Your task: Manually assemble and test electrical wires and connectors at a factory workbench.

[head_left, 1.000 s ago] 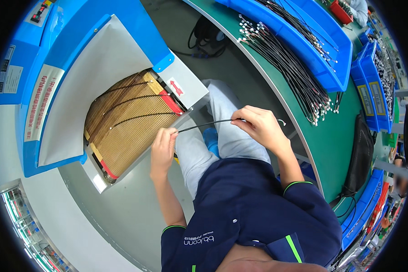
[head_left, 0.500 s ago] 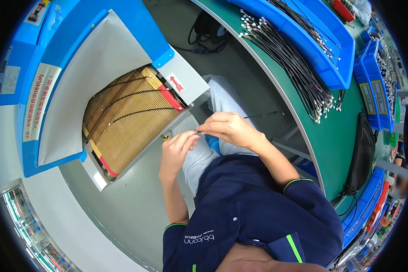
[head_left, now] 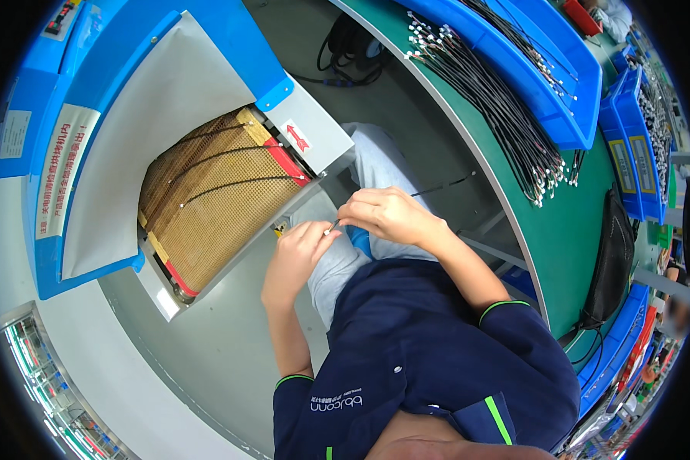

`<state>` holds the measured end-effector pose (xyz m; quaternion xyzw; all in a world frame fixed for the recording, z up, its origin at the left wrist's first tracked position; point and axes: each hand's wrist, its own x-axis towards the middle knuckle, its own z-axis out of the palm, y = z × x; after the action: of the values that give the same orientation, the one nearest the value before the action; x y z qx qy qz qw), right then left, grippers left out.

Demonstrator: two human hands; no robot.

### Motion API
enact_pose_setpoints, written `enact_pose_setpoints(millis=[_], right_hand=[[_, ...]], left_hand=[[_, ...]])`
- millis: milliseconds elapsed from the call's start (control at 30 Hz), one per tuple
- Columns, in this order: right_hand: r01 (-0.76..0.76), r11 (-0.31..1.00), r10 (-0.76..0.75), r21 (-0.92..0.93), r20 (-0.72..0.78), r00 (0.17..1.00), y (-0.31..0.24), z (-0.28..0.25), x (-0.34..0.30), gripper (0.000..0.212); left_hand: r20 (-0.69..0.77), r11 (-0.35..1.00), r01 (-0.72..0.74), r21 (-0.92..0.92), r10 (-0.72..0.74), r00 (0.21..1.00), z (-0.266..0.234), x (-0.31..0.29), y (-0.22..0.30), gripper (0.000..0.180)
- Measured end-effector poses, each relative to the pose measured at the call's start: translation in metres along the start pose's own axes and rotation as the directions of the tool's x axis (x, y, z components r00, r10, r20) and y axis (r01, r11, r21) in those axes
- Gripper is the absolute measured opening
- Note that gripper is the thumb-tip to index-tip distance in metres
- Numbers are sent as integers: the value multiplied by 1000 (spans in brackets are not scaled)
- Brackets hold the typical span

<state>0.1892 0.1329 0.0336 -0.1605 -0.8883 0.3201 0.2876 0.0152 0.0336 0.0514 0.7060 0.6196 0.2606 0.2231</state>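
Note:
Above my lap, both hands work at one thin black cable [head_left: 439,187]. My right hand [head_left: 389,215] pinches it close to one end, and its free length sticks out to the right past that hand toward a pale tip. A small white connector [head_left: 329,231] shows between the two hands. At that connector end my left hand [head_left: 299,253] has its thumb and fingers closed; part of the cable is hidden by the fingertips. To the left, several similar black cables [head_left: 234,181] lie apart on a tan mesh conveyor belt [head_left: 215,222].
The belt runs into a blue machine [head_left: 241,38] with a pale curtain [head_left: 115,184]. On my right, a green table [head_left: 491,153] carries a bundle of black cables [head_left: 498,107], a blue bin [head_left: 575,123] and a black pouch [head_left: 609,261]. A dark coiled cord [head_left: 353,50] lies below.
The white connector now shows between my fingertips. My left hand has shifted slightly left and down, and the cable's free end has swung upward.

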Motion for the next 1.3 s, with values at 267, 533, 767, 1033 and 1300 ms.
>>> enact_pose_setpoints(millis=[267, 533, 767, 1033, 1300], right_hand=[[-23, 998, 26, 55, -55, 998, 2, 0, 1, 13], [22, 995, -20, 102, -13, 1000, -1, -5, 1, 13], [15, 996, -10, 90, -55, 998, 6, -1, -4, 12], [20, 998, -17, 60, -39, 999, -1, -5, 2, 13], [-60, 973, 66, 224, -20, 998, 6, -6, -2, 12]], left_hand=[[-138, 997, -1, 74, 11, 990, 1, 1, 5, 16], [-201, 996, -69, 54, 79, 977, -1, 3, -1, 14], [-258, 995, -92, 51, 102, 961, 8, 2, 3, 15], [-308, 984, -157, 83, 175, 935, 12, 1, -1, 19], [-357, 983, -168, 67, 181, 916, 15, -1, -4, 20]])
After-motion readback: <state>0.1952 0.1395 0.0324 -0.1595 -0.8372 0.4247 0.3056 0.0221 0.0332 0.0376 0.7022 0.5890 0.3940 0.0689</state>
